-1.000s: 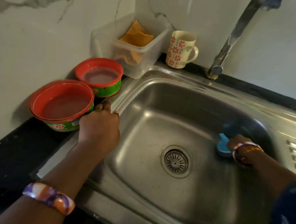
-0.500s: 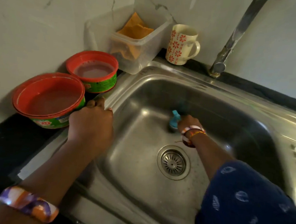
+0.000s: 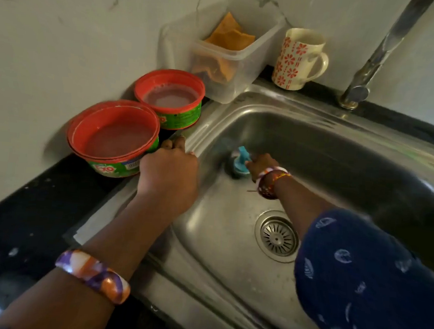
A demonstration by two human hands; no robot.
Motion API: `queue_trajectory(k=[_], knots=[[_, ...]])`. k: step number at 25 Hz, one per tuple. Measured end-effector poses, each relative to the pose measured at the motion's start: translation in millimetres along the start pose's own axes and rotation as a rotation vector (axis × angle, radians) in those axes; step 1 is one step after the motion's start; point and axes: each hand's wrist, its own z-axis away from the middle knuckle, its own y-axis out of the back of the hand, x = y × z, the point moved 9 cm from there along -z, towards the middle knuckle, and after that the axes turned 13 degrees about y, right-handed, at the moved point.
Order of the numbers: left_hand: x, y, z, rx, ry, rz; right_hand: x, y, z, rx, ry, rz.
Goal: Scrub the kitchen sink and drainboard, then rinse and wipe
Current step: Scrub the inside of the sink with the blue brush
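Head view: since the earlier frames the right hand (image 3: 258, 163) has carried the blue scrubber (image 3: 240, 162) from the sink's (image 3: 339, 157) right side to its left wall, fingers curled round it. The left hand (image 3: 169, 174) grips the sink's left rim. Scrubbing appears under way; drainboard, rinse and wipe seemingly remain. The tap (image 3: 372, 59) shows no water.

Dim light, white grey-veined marble wall (image 3: 65, 38) behind a black stone countertop (image 3: 22, 217).
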Motion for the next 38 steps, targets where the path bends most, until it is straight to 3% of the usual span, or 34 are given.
queue_trajectory(k=[2,7,9,13,15,18,21,23,26,31,32,35,38], knots=[[0,2,-1,0.012,-0.019,-0.005,-42,-20,18,-0.054,0.148,0.038],[-1,-1,0,-0.009,-0.063,-0.056,-76,-86,126,-0.383,0.479,0.012],[0,3,-1,0.001,-0.073,-0.07,-67,-68,91,-0.272,0.498,0.134],[1,1,0,0.005,-0.071,-0.123,-23,0,3,-0.03,0.18,0.195],[0,1,0,0.01,-0.066,-0.126,-36,-23,28,-0.113,0.291,0.137],[0,0,-1,0.016,-0.062,-0.123,-75,-81,133,-0.352,0.511,0.115],[2,-3,-3,0.021,-0.059,-0.14,-87,-54,128,-0.201,0.577,0.363],[2,-4,-3,0.023,-0.049,-0.148,-72,-17,71,-0.055,0.447,0.455],[3,-6,-5,0.036,-0.04,-0.17,-7,25,16,0.003,0.159,0.356],[-2,-6,-6,0.028,-0.035,-0.093,113,67,96,0.039,-0.266,0.436],[-3,-6,-6,0.029,-0.038,-0.07,122,82,122,0.004,-0.316,0.477],[-6,-8,-10,0.04,-0.044,-0.045,127,101,182,-0.305,-0.352,0.555],[-5,-10,-12,0.046,-0.082,-0.011,131,46,210,-0.587,-0.317,0.562]])
